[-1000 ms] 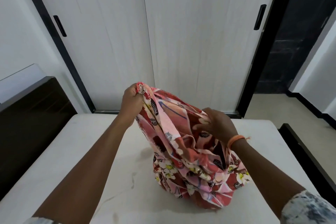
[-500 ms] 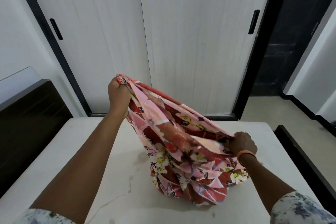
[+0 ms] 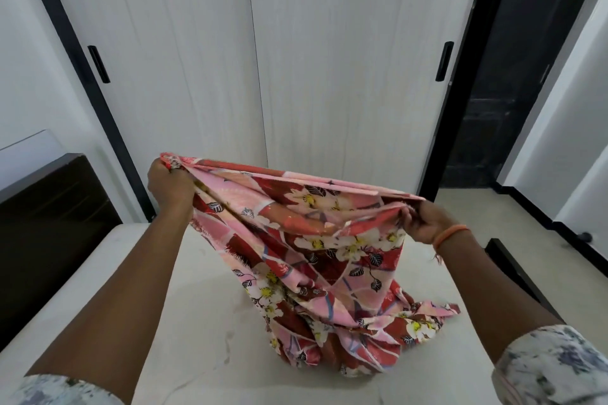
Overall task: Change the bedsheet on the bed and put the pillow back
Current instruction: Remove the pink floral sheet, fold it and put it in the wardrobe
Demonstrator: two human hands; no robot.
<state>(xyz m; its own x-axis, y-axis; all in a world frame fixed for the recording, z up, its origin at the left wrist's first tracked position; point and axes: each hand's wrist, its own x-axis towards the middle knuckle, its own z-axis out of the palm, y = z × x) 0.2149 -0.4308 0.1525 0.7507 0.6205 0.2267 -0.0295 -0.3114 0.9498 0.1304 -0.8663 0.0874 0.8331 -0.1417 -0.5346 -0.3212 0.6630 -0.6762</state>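
Left hand point(image 3: 169, 182): I am gripping one bunched corner of the pink-and-red floral cotton bedsheet point(image 3: 316, 260).
Right hand point(image 3: 426, 223): I am pinching its top edge.
Bedsheet: it is hanging between my hands, its lower folds resting on the bare white mattress point(image 3: 204, 289).

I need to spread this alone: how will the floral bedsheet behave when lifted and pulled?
Probably very floppy: the floral bedsheet sags and bunches between the left hand and right hand. Likely light, since pinched edges hold it up. Its lower part piles on the bare mattress, so it may drag rather than slide flat.
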